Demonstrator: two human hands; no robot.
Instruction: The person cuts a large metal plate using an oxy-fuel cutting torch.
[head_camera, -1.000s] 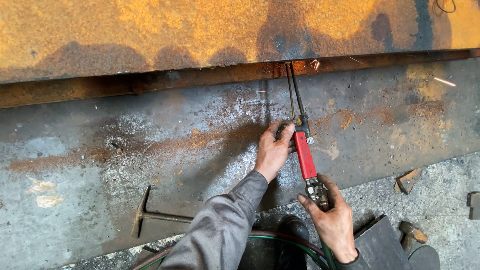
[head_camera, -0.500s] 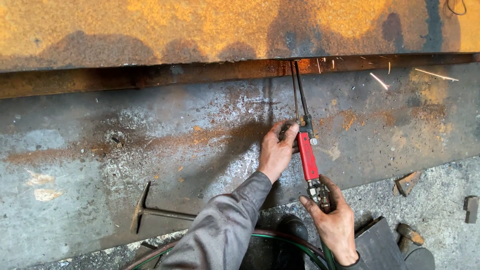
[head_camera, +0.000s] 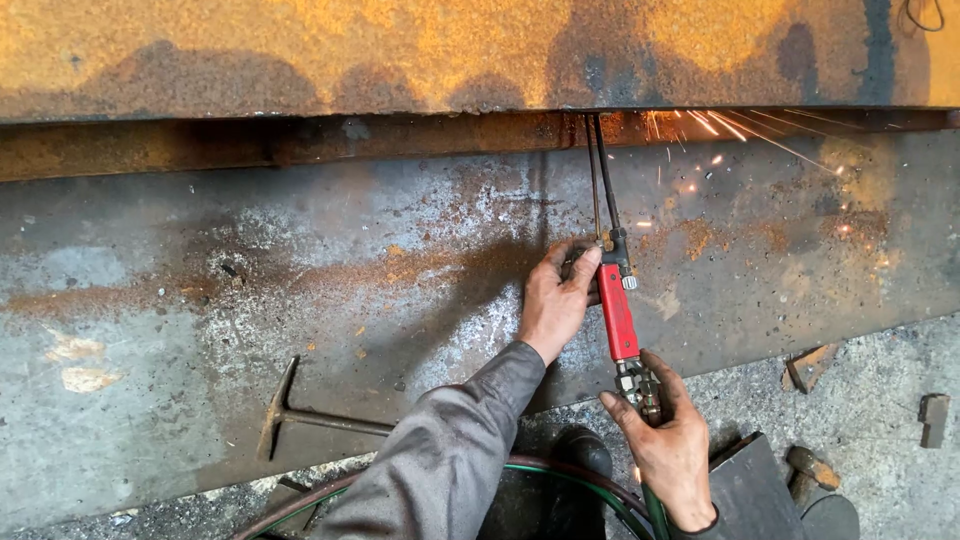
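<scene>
Sparks are now thrown wider rightward along the rusty steel plate's seam. Stiff and hot-tipped, the red cutting torch is steadied near its head by the left hand and gripped at the valve end by the right hand.

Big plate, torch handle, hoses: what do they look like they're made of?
Plate: likely steel, bare grey with orange rust and scale. Torch handle: red grip, plastic or painted metal, can't tell; thin dark metal tubes beyond it. Hoses: look like rubber, green and dull red, bending freely.
</scene>
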